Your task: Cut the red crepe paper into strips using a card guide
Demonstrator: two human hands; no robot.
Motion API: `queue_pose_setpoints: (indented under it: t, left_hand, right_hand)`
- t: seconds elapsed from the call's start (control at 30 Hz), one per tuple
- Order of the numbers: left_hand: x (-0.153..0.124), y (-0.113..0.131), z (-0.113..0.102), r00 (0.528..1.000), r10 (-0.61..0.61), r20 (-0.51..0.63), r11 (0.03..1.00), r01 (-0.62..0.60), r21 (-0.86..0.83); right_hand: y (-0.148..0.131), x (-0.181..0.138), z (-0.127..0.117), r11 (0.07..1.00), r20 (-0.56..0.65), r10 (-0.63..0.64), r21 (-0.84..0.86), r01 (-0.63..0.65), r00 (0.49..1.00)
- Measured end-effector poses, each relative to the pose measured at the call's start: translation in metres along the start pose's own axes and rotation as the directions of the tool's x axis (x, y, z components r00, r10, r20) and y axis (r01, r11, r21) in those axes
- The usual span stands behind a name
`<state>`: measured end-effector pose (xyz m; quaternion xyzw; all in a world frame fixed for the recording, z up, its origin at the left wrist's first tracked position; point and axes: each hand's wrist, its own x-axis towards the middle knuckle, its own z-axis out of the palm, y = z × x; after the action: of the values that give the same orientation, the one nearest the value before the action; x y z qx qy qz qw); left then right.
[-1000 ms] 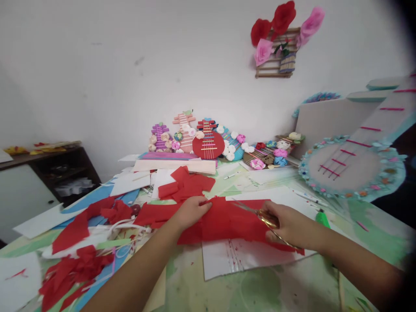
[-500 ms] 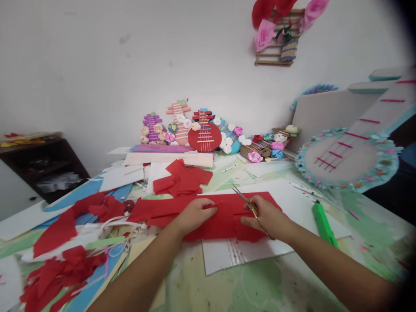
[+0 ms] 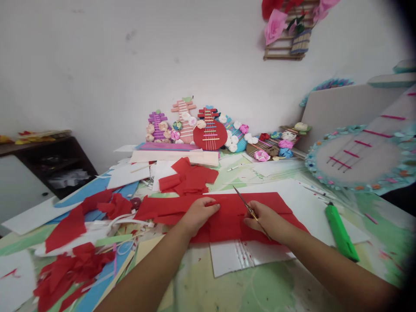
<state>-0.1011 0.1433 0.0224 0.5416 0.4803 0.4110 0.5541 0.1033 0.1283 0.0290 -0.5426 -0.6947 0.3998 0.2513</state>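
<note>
**Desk:** What are the hands doing?

**Photographer:** The left hand (image 3: 199, 214) lies on the red crepe paper sheet (image 3: 279, 203), fingers together and pressed down rather than clasped, apparently pinning it flat. The right hand (image 3: 267, 222) is closed round the scissors (image 3: 246, 205), whose blades point away across the sheet's middle.

**Desk:** And the sheet?

**Photographer:** It is spread over white card (image 3: 234, 259) at the near centre of the table (image 3: 260, 291), with a green utility knife (image 3: 341, 232) close by on the right.

**Desk:** The room?

**Photographer:** Red scraps (image 3: 68, 268) litter the paint-stained top. Small paper guitars (image 3: 209, 134) line a white wall (image 3: 130, 65), and a dark shelf (image 3: 48, 164) stands to the left.
</note>
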Motion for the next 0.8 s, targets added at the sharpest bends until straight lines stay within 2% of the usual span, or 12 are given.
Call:
queue_pose_setpoints:
  t: [0.1,0.2,0.3,0.37,0.4,0.47,0.57,0.67,0.8]
  left_hand:
    - [0.001,-0.002,0.002,1.0,-0.018,-0.012,0.999,0.018,-0.045]
    - [-0.001,-0.001,0.004,0.999,-0.023,-0.023,0.999,0.022,-0.047]
    - [-0.003,0.002,0.005,0.999,-0.016,-0.045,0.999,0.015,-0.031]
    - [-0.004,0.003,0.005,0.998,-0.014,-0.055,1.0,0.012,-0.026]
    - [-0.004,0.004,0.004,0.998,-0.015,-0.06,1.0,0.013,-0.024]
    - [-0.004,0.005,0.004,0.997,-0.018,-0.071,1.0,0.016,-0.022]
    - [-0.004,0.007,0.003,0.997,-0.007,-0.071,1.0,0.006,-0.019]
    - [-0.008,0.011,0.004,0.998,0.013,-0.053,1.0,-0.014,-0.02]
    - [-0.013,0.016,0.006,0.999,0.027,-0.039,1.0,-0.027,-0.01]
  right_hand:
    - [0.002,0.001,-0.003,1.0,-0.016,0.014,0.028,-0.014,1.0]
    - [-0.001,-0.003,-0.011,0.992,-0.118,0.039,0.126,-0.024,0.992]
    - [-0.008,-0.019,-0.02,0.976,-0.24,0.049,0.216,0.004,0.97]
    - [-0.013,-0.038,-0.022,0.968,-0.268,0.052,0.251,0.017,0.962]
    - [-0.016,-0.049,-0.021,0.956,-0.235,0.069,0.292,0.003,0.969]
    - [-0.02,-0.069,-0.015,0.902,-0.055,0.098,0.426,-0.066,0.994]
    - [-0.022,-0.087,-0.001,0.794,0.172,0.193,0.552,-0.256,0.966]
    - [-0.015,-0.087,0.01,0.743,0.247,0.254,0.569,-0.352,0.935]
    - [0.0,-0.076,0.018,0.77,0.268,0.258,0.524,-0.366,0.928]
